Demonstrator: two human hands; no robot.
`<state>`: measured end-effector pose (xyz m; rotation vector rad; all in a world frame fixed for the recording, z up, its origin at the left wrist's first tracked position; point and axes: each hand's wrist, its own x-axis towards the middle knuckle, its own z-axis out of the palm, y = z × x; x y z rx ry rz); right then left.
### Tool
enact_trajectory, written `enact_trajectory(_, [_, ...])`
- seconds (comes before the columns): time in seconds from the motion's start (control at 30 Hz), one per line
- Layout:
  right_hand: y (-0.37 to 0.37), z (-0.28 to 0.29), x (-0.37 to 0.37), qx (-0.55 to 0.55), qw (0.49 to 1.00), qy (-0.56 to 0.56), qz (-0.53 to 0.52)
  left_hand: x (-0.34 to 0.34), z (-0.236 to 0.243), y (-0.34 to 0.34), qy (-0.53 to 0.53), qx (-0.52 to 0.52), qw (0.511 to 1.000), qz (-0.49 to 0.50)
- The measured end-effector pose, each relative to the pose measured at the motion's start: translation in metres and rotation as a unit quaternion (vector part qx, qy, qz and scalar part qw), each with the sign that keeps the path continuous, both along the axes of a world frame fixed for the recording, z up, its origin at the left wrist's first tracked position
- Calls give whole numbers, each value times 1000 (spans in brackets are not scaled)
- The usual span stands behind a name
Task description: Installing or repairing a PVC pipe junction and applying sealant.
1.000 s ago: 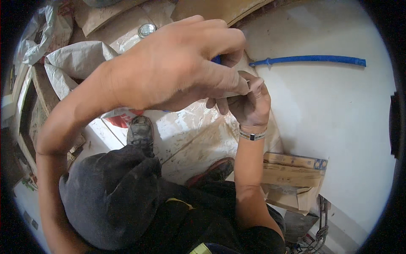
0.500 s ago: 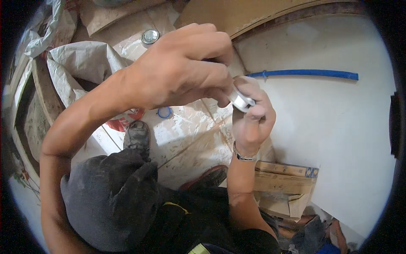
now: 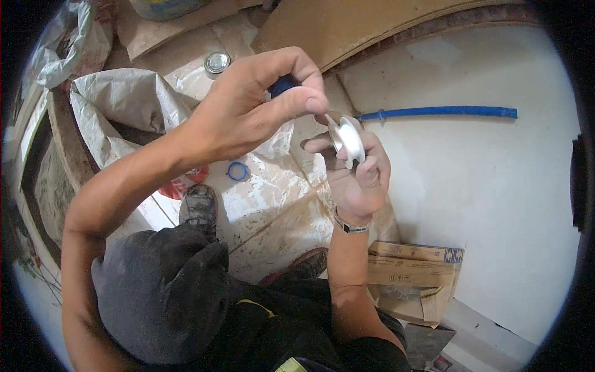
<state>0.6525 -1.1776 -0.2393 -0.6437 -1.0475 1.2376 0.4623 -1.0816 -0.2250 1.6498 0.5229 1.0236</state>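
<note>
My right hand [image 3: 358, 189], palm up with a watch at the wrist, holds a white spool of what looks like thread seal tape [image 3: 352, 142] between thumb and fingers. Close to its left rim, the thumb and fingertips of my left hand [image 3: 257, 108] come together. What they pinch is hidden; it may be the tape's loose end. Inside the curl of the left fingers shows a dark blue piece [image 3: 283, 85], mostly covered.
A blue pipe [image 3: 440, 112] sticks out along the white wall at right. On the smeared tile floor lie a blue ring [image 3: 237, 171], a round metal tin [image 3: 217, 62] and a white woven sack [image 3: 127, 93]. A cardboard box [image 3: 412, 279] stands at lower right.
The spool has turned and shows more of its side. My left hand has rolled over, its thumb now facing me, and the dark blue piece has come into sight.
</note>
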Motion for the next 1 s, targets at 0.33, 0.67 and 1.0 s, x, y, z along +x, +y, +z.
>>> enact_trajectory(0.33, [6, -4, 3, -88, 991, -88, -39, 17, -38, 12, 71, -242, 967, 32])
enact_trajectory(0.67, [10, -10, 14, -148, 979, -120, -75, 4, -58, 23, -97, -483, 869, -44])
enact_trajectory(1.0, [13, -1, 16, -155, 980, -80, -91, 5, -63, 15, 12, -255, 967, -9])
